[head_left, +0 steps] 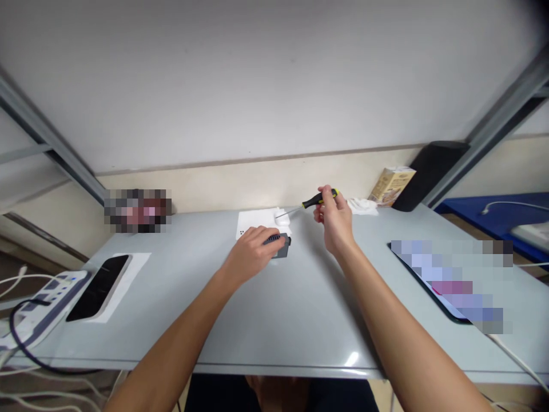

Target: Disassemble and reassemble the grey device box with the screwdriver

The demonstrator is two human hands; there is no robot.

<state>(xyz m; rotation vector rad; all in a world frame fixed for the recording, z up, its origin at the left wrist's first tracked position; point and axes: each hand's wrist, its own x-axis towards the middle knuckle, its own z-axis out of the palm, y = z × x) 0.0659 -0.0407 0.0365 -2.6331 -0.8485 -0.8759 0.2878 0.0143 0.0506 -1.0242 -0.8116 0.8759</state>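
Note:
A small grey boxy device [282, 249] with a black ribbed part rests on the table, and my left hand [254, 250] is closed over it from the left; part of it is hidden under the fingers. My right hand [333, 216] grips the handle of a black and yellow screwdriver [314, 200] above the table. The thin shaft points left and down, its tip over or against a small white object [282, 218]; whether they touch, I cannot tell. Behind my left hand lies a white sheet [255, 218] with a few small dark dots near its front edge.
A phone [100, 286] on white paper and a power strip [47, 306] with cables are at left. To the right lie a tablet-like device [424, 286], crumpled tissue [362, 206], a drink carton [392, 186] and a black cylinder [431, 174]. A wall bounds the grey table [274, 326] behind.

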